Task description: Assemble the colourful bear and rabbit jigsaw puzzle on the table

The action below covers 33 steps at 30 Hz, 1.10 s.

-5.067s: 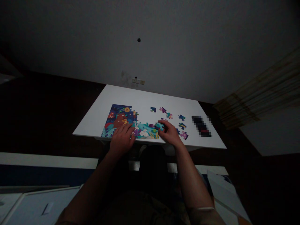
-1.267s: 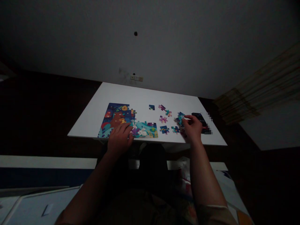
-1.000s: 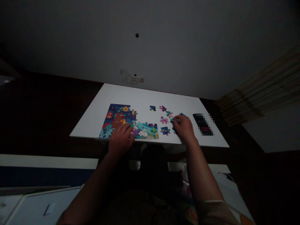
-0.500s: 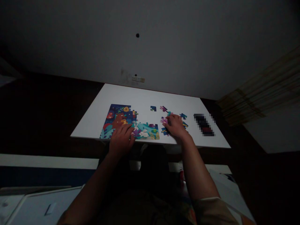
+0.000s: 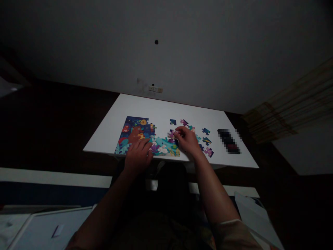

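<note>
A partly assembled jigsaw puzzle with a bear and white rabbits lies on the white table. Flat on its lower edge rests my left hand, fingers stretched out and holding nothing. My right hand pinches a pink-purple puzzle piece at the top right of the puzzle's lower strip. Whether that piece is seated in its neighbours, I cannot tell. Loose puzzle pieces lie to the right of my right hand, some of them partly covered by it. A single dark blue piece sits farther back.
The white table stands near a grey wall with a socket strip. At the table's right lies a dark, pixelated object. A patterned curtain hangs on the right side.
My right hand has moved left from among the loose pieces, bringing a pink-purple piece to the assembled part. My left hand has stayed on the puzzle. The view has shifted slightly.
</note>
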Tool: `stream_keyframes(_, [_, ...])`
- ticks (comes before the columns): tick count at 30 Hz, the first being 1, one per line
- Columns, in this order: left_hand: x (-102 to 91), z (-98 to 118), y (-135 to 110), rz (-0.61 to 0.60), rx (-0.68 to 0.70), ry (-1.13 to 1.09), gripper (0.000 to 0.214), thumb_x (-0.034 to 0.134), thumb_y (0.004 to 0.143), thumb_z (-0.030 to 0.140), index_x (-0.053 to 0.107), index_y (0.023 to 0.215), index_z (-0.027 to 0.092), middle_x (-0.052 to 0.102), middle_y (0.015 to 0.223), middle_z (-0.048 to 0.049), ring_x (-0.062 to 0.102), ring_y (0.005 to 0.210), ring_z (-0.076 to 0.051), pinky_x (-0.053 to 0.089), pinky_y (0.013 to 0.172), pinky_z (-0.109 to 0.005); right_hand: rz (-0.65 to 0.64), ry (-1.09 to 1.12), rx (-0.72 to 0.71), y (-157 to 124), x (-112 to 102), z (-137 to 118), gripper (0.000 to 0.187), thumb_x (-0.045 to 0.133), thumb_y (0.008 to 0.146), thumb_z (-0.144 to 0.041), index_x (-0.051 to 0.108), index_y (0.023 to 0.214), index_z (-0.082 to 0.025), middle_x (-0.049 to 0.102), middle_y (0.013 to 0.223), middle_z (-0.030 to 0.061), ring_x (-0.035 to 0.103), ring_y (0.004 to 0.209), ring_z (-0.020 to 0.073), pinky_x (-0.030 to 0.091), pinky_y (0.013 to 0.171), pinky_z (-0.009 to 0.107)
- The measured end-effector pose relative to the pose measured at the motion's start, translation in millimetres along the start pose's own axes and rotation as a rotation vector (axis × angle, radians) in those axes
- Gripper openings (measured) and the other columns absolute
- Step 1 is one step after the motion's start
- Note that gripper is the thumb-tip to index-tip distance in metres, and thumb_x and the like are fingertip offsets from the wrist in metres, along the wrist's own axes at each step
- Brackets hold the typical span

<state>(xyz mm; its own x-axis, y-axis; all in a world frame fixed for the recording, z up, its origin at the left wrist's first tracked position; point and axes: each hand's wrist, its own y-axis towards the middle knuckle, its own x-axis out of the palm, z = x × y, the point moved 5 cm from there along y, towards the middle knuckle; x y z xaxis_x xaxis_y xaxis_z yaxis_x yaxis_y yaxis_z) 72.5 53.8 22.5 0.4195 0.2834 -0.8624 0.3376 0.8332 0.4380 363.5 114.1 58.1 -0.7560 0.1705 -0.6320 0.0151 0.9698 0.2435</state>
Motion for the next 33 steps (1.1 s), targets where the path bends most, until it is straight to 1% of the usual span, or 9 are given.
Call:
stream_keyframes(4, [2.8, -1, -1, -0.018, -0.001, 0.003, 0.034, 0.068, 0.113, 0.023, 0.084, 0.143, 0.023, 0.084, 0.158, -0.0142, 0.078, 0.143, -0.038, 0.062, 0.118, -0.054, -0.048, 0.054, 0.004, 5, 19, -4, 0.023, 0.071, 0.110, -0.042, 0.085, 0.124, -0.030, 0.089, 0.109, 0.0080, 0.082, 0.099, 0.0293, 0.065, 0.092, 0.043])
stream_keyframes(9, [4.5, -2, -1, -0.012, -0.012, -0.017, 0.034, 0.069, 0.112, 0.022, 0.084, 0.143, 0.025, 0.084, 0.158, -0.0137, 0.078, 0.145, -0.037, 0.061, 0.121, -0.053, -0.104, 0.100, 0.030, 10, 35, -7, 0.028, 0.071, 0.109, -0.043, 0.085, 0.130, -0.030, 0.089, 0.106, 0.0072, 0.082, 0.091, 0.0283, 0.064, 0.087, 0.042])
stream_keyframes(15, [2.7, 1, -2, 0.021, 0.034, 0.007, 0.032, 0.071, 0.112, 0.022, 0.081, 0.143, 0.023, 0.085, 0.157, -0.0136, 0.079, 0.143, -0.036, 0.062, 0.119, -0.053, -0.111, 0.051, -0.021, 20, 47, -19, 0.030, 0.071, 0.106, -0.037, 0.089, 0.128, -0.029, 0.090, 0.113, 0.0110, 0.081, 0.099, 0.0309, 0.063, 0.096, 0.046])
stream_keyframes(19, [4.2, 1, -4, 0.028, 0.034, 0.015, 0.032, 0.072, 0.112, 0.022, 0.080, 0.142, 0.024, 0.085, 0.158, -0.0128, 0.079, 0.143, -0.036, 0.061, 0.119, -0.053, -0.139, 0.013, -0.034, 24, 56, -21, 0.032, 0.069, 0.107, -0.035, 0.088, 0.131, -0.028, 0.090, 0.114, 0.0115, 0.081, 0.098, 0.0307, 0.062, 0.095, 0.045])
stream_keyframes(25, [7.6, 0, -5, 0.054, 0.052, 0.009, 0.034, 0.072, 0.110, 0.021, 0.081, 0.142, 0.024, 0.085, 0.156, -0.0135, 0.078, 0.144, -0.036, 0.061, 0.120, -0.054, -0.171, -0.023, -0.018, 25, 61, -20, 0.034, 0.072, 0.105, -0.039, 0.087, 0.133, -0.027, 0.089, 0.107, 0.0104, 0.078, 0.090, 0.0298, 0.061, 0.089, 0.044])
stream_keyframes(33, [2.6, 3, -3, 0.005, 0.020, -0.013, 0.034, 0.069, 0.111, 0.022, 0.083, 0.143, 0.025, 0.084, 0.159, -0.0124, 0.079, 0.146, -0.038, 0.064, 0.123, -0.057, -0.184, -0.047, -0.003, 25, 60, -30, 0.032, 0.071, 0.105, -0.035, 0.089, 0.131, -0.029, 0.090, 0.114, 0.0114, 0.080, 0.099, 0.0320, 0.065, 0.101, 0.049])
